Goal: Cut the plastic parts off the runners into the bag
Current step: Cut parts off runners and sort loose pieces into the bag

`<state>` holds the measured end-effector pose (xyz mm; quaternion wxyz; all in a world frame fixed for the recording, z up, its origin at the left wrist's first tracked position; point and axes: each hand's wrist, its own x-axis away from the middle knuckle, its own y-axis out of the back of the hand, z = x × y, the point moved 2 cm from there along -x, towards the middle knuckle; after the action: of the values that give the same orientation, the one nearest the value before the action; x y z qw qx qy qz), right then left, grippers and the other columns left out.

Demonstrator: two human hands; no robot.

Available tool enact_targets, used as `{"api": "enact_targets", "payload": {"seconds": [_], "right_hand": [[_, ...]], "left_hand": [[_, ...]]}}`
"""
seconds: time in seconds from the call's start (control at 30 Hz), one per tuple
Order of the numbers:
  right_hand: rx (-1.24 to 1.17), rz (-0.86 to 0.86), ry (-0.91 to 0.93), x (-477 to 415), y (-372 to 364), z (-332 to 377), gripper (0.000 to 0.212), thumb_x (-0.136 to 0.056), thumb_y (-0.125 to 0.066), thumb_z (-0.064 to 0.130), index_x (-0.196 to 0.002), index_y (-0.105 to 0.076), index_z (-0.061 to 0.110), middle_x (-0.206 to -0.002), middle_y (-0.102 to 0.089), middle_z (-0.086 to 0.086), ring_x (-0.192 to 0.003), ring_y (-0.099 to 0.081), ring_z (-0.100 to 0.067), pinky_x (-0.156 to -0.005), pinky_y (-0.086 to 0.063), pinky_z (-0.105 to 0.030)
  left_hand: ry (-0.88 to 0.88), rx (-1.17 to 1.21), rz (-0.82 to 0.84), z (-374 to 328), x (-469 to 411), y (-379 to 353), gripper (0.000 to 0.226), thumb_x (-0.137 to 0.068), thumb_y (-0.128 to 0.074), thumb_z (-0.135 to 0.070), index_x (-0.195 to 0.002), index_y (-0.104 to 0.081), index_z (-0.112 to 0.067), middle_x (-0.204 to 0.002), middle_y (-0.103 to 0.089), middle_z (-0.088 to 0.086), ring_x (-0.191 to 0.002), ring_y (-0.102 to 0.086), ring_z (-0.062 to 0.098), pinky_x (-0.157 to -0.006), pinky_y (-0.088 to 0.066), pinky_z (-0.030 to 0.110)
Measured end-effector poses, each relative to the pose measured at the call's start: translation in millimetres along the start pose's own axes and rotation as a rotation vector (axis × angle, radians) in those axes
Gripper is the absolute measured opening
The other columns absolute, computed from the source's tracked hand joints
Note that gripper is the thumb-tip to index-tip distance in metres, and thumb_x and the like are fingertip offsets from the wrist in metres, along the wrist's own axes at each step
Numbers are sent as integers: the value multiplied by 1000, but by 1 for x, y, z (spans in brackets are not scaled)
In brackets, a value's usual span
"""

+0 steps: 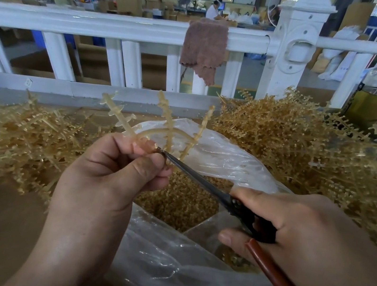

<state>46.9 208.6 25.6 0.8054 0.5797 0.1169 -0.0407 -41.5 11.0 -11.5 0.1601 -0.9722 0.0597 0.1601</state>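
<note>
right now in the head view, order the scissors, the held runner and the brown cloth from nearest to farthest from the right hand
1. scissors, gripped in the right hand itself.
2. runner, at the blade tip, held by the left hand.
3. brown cloth, draped on the white rail behind.

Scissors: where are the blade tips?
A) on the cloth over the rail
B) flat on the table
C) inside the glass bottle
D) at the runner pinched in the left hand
D: the scissors, held by the right hand, reach their tips to the runner that the left hand pinches above the bag.
</note>
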Motion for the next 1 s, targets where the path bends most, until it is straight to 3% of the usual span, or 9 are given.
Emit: {"api": "enact_targets", "payload": {"seconds": [0.13,0.33,0.57,0.73,0.87,0.93,1.0], "right_hand": [[-2,0,-8,1,2,0,65,-69,-40,76,-114,-57,32,-69,-68,16,-63,-64,-3,-54,-55,-31],[-20,49,-30,1,0,0,76,-62,-31,83,-124,-41,42,-74,-68,17,-70,-63,-2,-62,-54,-28],[-5,57,-13,0,0,-2,73,-65,-32,81,-118,-57,38,-64,-64,16,-67,-60,1,-55,-49,-22],[-57,80,-13,-1,-5,-4,75,-64,-32,83,-122,-43,37,-77,-69,15,-73,-64,-2,-60,-53,-26],[-46,79,-23,-2,-8,-8,69,-64,-32,84,-112,-51,39,-76,-65,18,-75,-59,2,-65,-49,-24],[-88,59,-44,-3,-8,-8,71,-63,-34,85,-117,-46,42,-83,-66,21,-77,-60,4,-65,-50,-22],[-126,34,-55,-3,-6,-9,72,-62,-35,86,-120,-38,45,-94,-65,27,-82,-62,6,-68,-52,-22]], "left_hand": [[0,4,-1,2,0,1,16,-73,-78,-11,-73,-67,-22,-82,-68,3,-74,-73,21,-67,-58,25],[34,37,3,2,1,1,14,-67,-80,-16,-69,-69,-24,-81,-70,1,-72,-73,20,-66,-58,24],[58,58,-12,1,1,0,12,-61,-78,-22,-68,-68,-23,-77,-69,2,-71,-73,20,-65,-58,24],[80,42,-18,1,0,1,14,-66,-81,-18,-68,-68,-23,-75,-69,3,-70,-73,19,-65,-59,25],[151,87,-13,3,-1,0,16,-82,-75,-21,-67,-68,-24,-72,-69,3,-71,-72,18,-63,-58,26],[217,170,-11,5,-2,1,6,-80,-70,-22,-77,-65,-19,-72,-69,4,-69,-71,16,-59,-58,25],[274,229,1,6,-3,2,12,-79,-67,-22,-87,-63,-14,-72,-66,4,-66,-68,15,-57,-57,24]]}}
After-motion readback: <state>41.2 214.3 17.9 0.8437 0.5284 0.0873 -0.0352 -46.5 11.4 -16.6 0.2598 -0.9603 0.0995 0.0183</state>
